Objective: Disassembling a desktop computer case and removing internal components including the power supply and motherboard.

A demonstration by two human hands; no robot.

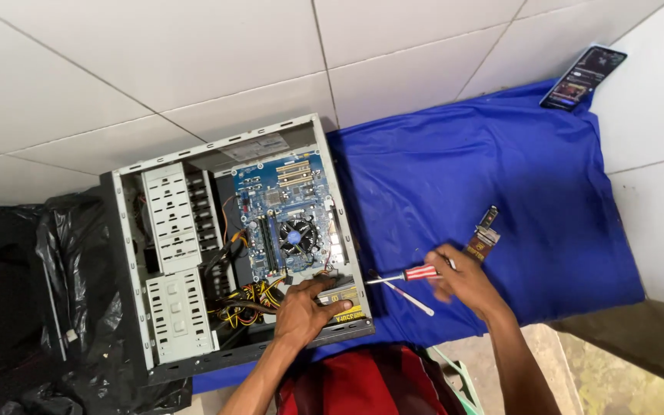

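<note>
An open desktop computer case lies on its side on a white tiled floor, showing a blue motherboard with a round fan. My left hand rests inside the case's near right corner, its fingers on the power supply unit beside a bundle of yellow and black cables. My right hand lies on the blue cloth and closes around the red-and-white striped handle of a screwdriver, whose shaft points left toward the case. A thin white stick lies just under it.
A small brown and black circuit part lies on the cloth beyond my right hand. A phone rests at the cloth's far right corner. Black plastic sheeting lies left of the case. A red cloth covers my lap.
</note>
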